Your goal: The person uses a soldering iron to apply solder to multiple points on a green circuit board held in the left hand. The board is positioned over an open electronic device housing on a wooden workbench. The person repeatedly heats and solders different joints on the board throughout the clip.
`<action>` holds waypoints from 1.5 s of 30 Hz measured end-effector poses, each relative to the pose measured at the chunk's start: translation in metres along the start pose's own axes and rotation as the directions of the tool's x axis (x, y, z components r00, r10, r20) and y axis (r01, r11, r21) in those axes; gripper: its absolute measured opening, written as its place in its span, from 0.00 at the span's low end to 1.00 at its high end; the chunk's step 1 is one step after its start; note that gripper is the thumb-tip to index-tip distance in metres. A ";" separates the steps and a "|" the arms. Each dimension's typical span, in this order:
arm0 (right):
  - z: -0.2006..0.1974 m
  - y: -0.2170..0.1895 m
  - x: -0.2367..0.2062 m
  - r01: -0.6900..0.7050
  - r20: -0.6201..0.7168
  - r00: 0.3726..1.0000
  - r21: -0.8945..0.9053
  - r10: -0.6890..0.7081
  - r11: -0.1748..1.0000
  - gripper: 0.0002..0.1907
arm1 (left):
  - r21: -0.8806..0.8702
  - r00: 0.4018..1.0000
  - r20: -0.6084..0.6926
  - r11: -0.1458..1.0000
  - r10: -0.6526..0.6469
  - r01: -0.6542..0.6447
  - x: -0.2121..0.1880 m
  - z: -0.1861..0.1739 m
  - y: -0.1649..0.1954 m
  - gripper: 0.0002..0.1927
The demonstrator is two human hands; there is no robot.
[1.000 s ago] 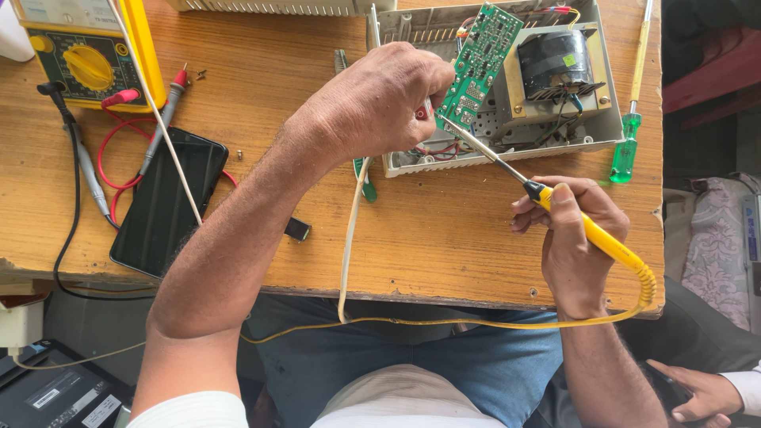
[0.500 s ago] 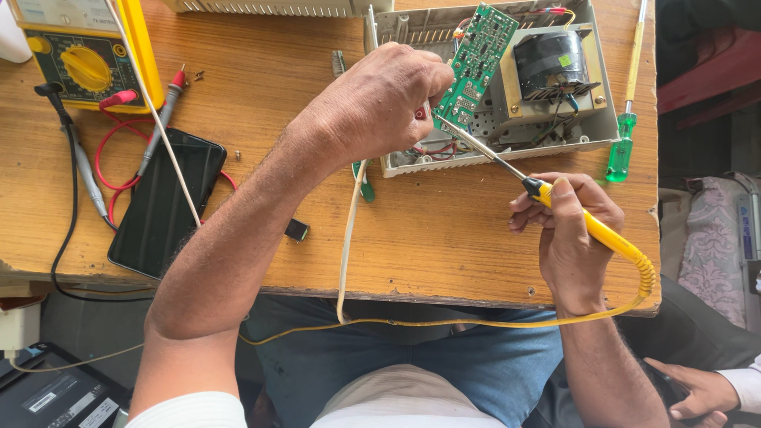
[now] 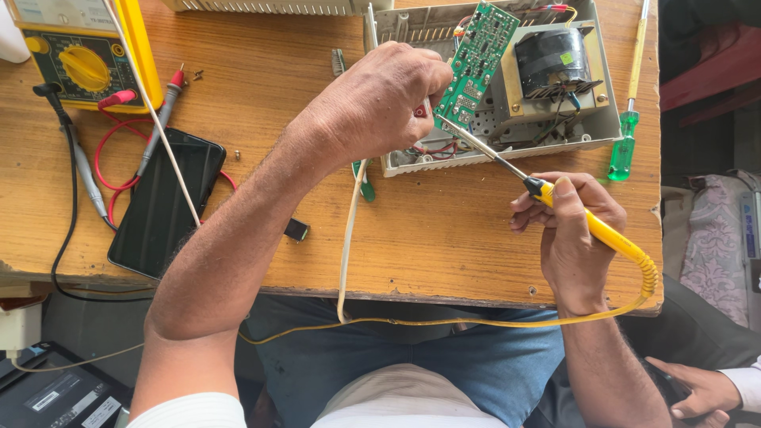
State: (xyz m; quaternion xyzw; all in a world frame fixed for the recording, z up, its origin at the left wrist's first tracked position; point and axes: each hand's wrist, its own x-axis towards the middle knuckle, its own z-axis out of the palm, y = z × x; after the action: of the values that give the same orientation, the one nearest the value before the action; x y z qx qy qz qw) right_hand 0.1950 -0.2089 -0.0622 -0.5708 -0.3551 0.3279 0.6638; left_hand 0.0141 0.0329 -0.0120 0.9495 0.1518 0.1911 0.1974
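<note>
Left hand [image 3: 380,99] curled, fingers bent — right hand [image 3: 567,230] gripping, fingers closed.

The left hand [image 3: 380,99] covers the lower edge of the upright green circuit board [image 3: 478,55], so its fingertips and grip stay unseen. The yellow multimeter [image 3: 83,59] runs off the top edge. The iron's tip contact is too small to judge.

Head view, steeply down, seemingly close

1. left hand [image 3: 380,99] grips the tilted green circuit board [image 3: 478,55] at the open grey case [image 3: 602,119].
2. right hand [image 3: 571,234] holds the yellow soldering iron [image 3: 590,226], tip near the board's lower edge.
3. a green screwdriver [image 3: 626,119] lies beside the case on the wooden table [image 3: 444,238].
</note>
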 end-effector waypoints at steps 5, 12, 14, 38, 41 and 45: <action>-0.001 0.000 0.001 -0.004 -0.001 1.000 0.005 0.004 1.000 0.16 | -0.040 1.000 0.010 0.999 -0.004 0.004 0.000 -0.001 -0.002 0.07; -0.002 0.002 0.001 -0.006 0.004 1.000 0.011 0.006 1.000 0.16 | -0.049 1.000 0.005 0.999 -0.016 0.016 0.000 0.000 -0.002 0.07; -0.002 0.002 0.001 -0.005 0.003 1.000 0.012 0.005 1.000 0.16 | -0.036 1.000 -0.010 0.999 -0.001 0.000 0.000 0.001 -0.002 0.07; -0.001 0.001 0.000 0.012 -0.003 1.000 -0.009 -0.012 1.000 0.16 | -0.002 0.999 -0.036 1.000 0.018 -0.018 0.000 0.004 0.000 0.08; -0.001 0.002 0.000 0.009 0.002 1.000 -0.002 -0.009 1.000 0.16 | 0.028 1.000 -0.014 1.000 -0.006 0.006 0.000 0.004 0.001 0.08; -0.001 0.002 0.000 -0.001 -0.001 1.000 0.002 0.001 1.000 0.16 | 0.066 0.999 -0.008 0.997 -0.034 0.034 -0.001 0.006 0.007 0.07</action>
State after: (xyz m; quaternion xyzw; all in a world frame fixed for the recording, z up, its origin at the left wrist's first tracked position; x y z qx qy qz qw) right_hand 0.1960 -0.2097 -0.0642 -0.5705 -0.3542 0.3282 0.6644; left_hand 0.0177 0.0246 -0.0142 0.9521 0.1749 0.1857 0.1684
